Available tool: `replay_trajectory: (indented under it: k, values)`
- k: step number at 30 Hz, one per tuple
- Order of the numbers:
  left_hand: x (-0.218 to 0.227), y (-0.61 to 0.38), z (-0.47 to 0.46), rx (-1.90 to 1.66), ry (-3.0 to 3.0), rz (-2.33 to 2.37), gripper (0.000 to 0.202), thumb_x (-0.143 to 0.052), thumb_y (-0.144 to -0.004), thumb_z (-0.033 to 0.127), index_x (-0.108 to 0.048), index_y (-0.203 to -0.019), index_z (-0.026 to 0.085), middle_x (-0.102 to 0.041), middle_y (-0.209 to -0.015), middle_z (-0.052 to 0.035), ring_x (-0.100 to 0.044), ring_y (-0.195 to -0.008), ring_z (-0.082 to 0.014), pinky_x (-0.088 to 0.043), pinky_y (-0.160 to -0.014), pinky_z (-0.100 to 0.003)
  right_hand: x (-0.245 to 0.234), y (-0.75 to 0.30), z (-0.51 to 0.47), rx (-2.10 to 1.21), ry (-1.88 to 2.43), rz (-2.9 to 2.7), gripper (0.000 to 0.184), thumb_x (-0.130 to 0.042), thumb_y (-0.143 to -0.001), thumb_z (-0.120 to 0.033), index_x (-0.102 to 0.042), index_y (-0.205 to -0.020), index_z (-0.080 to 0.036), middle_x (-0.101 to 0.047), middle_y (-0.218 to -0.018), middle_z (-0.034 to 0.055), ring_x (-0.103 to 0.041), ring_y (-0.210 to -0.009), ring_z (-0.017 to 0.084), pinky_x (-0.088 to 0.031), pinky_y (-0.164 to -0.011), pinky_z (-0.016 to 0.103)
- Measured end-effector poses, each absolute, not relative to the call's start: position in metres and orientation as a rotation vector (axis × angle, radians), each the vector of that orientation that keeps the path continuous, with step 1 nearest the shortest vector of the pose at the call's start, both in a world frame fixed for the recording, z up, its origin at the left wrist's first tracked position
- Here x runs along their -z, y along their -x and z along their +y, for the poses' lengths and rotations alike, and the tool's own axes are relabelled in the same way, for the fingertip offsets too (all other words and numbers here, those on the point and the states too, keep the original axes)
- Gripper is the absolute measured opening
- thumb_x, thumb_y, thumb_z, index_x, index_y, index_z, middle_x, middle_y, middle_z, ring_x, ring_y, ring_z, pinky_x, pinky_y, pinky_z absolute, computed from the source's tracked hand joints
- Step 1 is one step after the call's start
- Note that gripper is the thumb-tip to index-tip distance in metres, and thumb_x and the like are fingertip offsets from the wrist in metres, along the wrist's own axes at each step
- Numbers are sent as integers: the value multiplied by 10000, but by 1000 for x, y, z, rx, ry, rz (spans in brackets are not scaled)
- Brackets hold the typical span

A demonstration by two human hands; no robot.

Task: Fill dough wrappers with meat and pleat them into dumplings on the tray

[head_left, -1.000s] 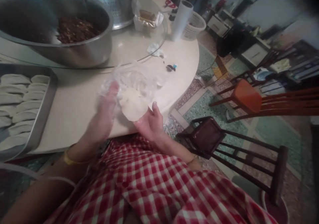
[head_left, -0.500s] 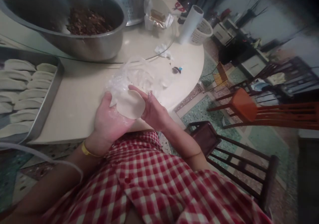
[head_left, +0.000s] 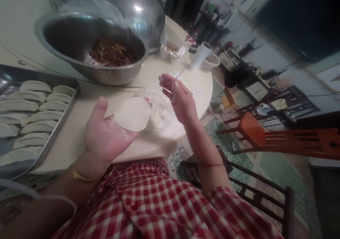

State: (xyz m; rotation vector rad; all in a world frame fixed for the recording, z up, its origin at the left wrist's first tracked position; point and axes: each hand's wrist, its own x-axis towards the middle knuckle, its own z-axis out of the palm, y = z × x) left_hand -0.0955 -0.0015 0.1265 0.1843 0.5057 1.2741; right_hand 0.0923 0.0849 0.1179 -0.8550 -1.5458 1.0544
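A round white dough wrapper [head_left: 132, 114] lies flat on the fingers of my left hand [head_left: 106, 134], palm up, above the near edge of the cream table [head_left: 79, 125]. Flour dusts that palm. My right hand [head_left: 178, 98] hovers to the right of the wrapper, fingers stretched out and empty, over a clear plastic bag [head_left: 159, 113] that holds more wrappers. Beyond the hands stands a large steel bowl [head_left: 117, 77] with dark minced filling [head_left: 111, 52] in it.
A steel tray [head_left: 55, 134] at the left holds several folded dumplings [head_left: 34, 108]. A steel colander [head_left: 140, 9], a packet [head_left: 172, 49], a white roll [head_left: 199, 54] and a small basket [head_left: 211, 62] stand at the back. Wooden chairs [head_left: 265, 140] stand on the floor at right.
My right hand has let go of the wrapper and lifted away to the right. My left hand has opened flat under the wrapper. The view has tilted up toward the bowl.
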Motion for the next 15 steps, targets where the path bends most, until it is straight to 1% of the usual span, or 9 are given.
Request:
replay_trajectory:
  k: [2,3,5,7,9,11,13,15]
  values:
    - [-132,101,8,-1319,-212,470,761,-272,-1035,593,-437,-1476,-6,-758,-1193,-186,-693,-1200,-297,-535,-1080,-432,-123,-94,105,-1014,850,-1540,402,-618,-921,-566,-688,-1192,-277,-732,-1273,28,-685,-1201,183,-546,-1072,413]
    - [-134,103,14,-1331,-207,453,755,-274,-1036,583,-434,-1479,-7,-761,-1184,-190,-712,-1164,-296,-557,-1051,-426,-125,-94,117,-974,849,-1562,381,-652,-901,-539,-696,-1177,-281,-746,-1219,26,-692,-1173,185,-556,-1054,419]
    - [-136,107,25,-1357,-177,416,740,-291,-1035,560,-427,-1489,-8,-762,-1180,-199,-739,-1106,-300,-593,-998,-421,-130,-88,144,-861,861,-1638,337,-670,-893,-491,-713,-1153,-283,-762,-1097,19,-706,-1072,179,-580,-987,408]
    - [-134,111,35,-1352,-111,379,725,-300,-1033,539,-413,-1510,4,-764,-1180,-198,-750,-1081,-304,-616,-962,-418,-139,-78,174,-726,870,-1737,278,-666,-899,-437,-738,-1106,-265,-759,-993,16,-698,-927,170,-590,-910,392]
    - [-128,116,41,-1319,-44,324,708,-304,-1034,523,-391,-1539,34,-759,-1198,-195,-746,-1098,-306,-627,-945,-412,-152,-65,202,-559,878,-1855,203,-669,-899,-357,-762,-1039,-244,-746,-925,15,-664,-825,164,-578,-873,385]
    - [-118,121,43,-1291,-25,239,691,-349,-1030,508,-361,-1571,79,-726,-1270,-201,-720,-1159,-312,-628,-947,-415,-168,-49,227,-373,919,-1980,161,-683,-885,-281,-777,-1003,-226,-722,-866,15,-645,-813,173,-554,-884,385]
    - [-107,126,43,-1315,-49,140,719,-446,-1006,512,-315,-1602,130,-658,-1371,-211,-674,-1234,-327,-617,-968,-449,-184,-32,247,-213,1020,-2085,188,-691,-880,-237,-780,-1040,-196,-705,-851,23,-649,-861,193,-526,-918,388]
    - [-98,131,41,-1332,-52,55,756,-485,-993,527,-261,-1621,171,-594,-1438,-206,-631,-1287,-334,-592,-994,-496,-195,-16,262,-137,1152,-2186,259,-678,-898,-226,-761,-1131,-148,-707,-873,38,-656,-904,207,-503,-930,379]
